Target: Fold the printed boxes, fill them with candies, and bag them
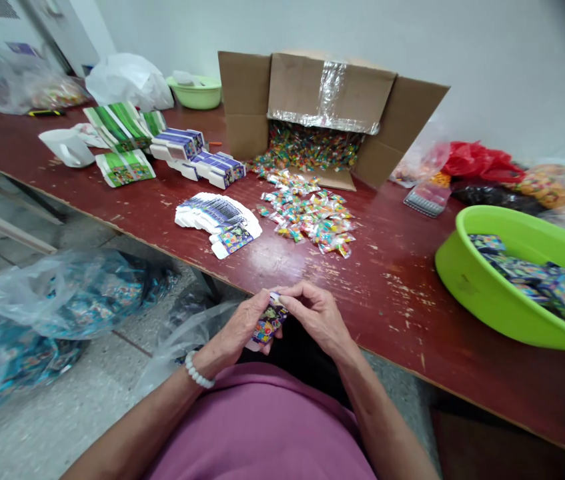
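Just in front of the table edge, my left hand [243,327] is closed round a small printed candy box [269,321], dark with colourful pictures. At its upper end, the thumb and fingers of my right hand [318,312] pinch the flap area; what lies under the fingertips is hidden. A fanned stack of flat purple and white boxes [219,212] rests on the table beyond my left hand. Straight ahead lies a pile of small clear-wrapped colourful candies [312,217], spilling from an open cardboard box [332,100] full of them.
A green tub [482,293] of filled printed boxes stands at the right. Bundled green cartons [125,167], purple cartons [217,168] and a white mug [68,148] are at the left. Plastic bags of blue packets [62,320] lie on the floor. A red bag [485,162] sits behind.
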